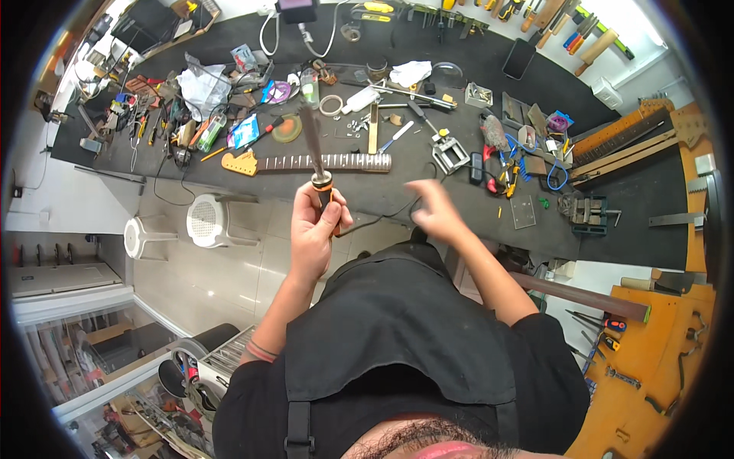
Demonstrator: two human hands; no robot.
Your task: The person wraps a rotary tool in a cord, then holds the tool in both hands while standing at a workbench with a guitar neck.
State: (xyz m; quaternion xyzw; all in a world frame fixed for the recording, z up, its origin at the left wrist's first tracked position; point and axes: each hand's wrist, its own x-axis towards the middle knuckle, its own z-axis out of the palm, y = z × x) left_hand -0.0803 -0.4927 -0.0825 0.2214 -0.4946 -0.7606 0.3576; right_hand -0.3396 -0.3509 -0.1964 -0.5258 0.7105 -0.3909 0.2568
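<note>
Left grip point(315, 220): fingers wrapped around the tool point(318, 164) by its handle point(323, 186).
Tool: partly inside the left grip, shaft point(314, 145) projecting beyond it toward the table point(375, 191).
Right grip point(436, 213): blurred, fingers loosely extended, apparently empty.

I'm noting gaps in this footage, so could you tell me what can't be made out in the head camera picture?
Head view, throughout:
Tool blade: motion blur hides the exact shape of its tip.
Tool handle: partly covered by the left hand.
Right hand: motion blur hides the exact finger positions.
Small metal pieces on the bench: too small to identify.
Dark device: cut off by the upper edge.
</note>
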